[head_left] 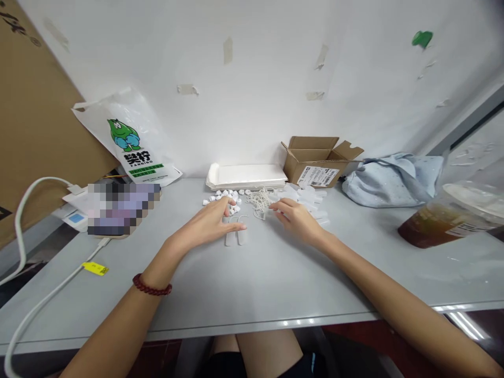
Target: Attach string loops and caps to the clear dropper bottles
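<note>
My left hand (212,220) hovers over the middle of the table, its thumb stretched out and apart from the bent fingers. Its fingertips are by a pile of small white caps (223,194). Below the thumb lie two translucent flat pieces (241,238), with thin string at their upper ends. My right hand (297,219) has its fingers loosely bent beside a tangle of off-white strings (260,199); nothing is visible in its grasp. More translucent pieces (315,194) are spread behind and beside that hand, partly hidden by it.
A stack of white trays or sheets (248,176) and an open cardboard box (315,165) stand against the wall. Farther right are a light blue cloth bag (389,181) and a drink cup (444,218). On the left are a plastic bag (134,139), a phone (124,210) and a white cable (51,294).
</note>
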Demonstrator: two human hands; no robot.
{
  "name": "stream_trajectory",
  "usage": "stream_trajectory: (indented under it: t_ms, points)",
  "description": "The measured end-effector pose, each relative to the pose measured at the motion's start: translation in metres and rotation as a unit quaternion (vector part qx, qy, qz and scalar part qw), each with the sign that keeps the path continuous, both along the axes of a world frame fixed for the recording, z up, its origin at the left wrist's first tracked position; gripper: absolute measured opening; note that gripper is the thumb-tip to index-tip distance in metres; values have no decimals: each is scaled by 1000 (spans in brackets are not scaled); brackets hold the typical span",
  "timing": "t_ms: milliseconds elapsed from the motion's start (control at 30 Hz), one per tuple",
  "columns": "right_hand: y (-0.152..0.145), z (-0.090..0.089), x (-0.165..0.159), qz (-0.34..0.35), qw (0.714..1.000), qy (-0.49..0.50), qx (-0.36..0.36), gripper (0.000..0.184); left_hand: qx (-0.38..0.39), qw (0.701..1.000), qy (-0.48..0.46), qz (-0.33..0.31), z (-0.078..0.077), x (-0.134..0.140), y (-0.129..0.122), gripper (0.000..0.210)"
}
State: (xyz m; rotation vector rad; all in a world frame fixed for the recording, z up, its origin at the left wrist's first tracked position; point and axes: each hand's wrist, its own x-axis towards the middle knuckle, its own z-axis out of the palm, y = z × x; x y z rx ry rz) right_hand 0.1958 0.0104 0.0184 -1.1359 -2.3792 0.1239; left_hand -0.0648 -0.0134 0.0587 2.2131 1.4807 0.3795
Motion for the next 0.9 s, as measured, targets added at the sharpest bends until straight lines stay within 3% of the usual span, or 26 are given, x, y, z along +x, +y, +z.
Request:
stream_trajectory:
  t_ms: [100, 233, 467, 767, 900]
  points:
    - [-1, -4, -6, 26, 999, -34, 11, 30, 69, 995, -1, -78, -5, 7, -3, 72]
    - [-4, -7, -13, 37, 997, -62, 26, 33, 76, 986, 37, -140, -13, 14, -7, 65]
    - [0, -10, -15, 19, 995, -90, 25, 29, 73, 988, 44, -131, -14, 17, -8, 36]
    - [-1, -6, -17, 27, 996, -90, 10, 22, 50, 989, 37, -133, -13, 13, -5, 47]
    - [0, -7, -16, 22, 997, -71, 15, 20, 80, 990, 8, -115, -14, 19, -6, 48]
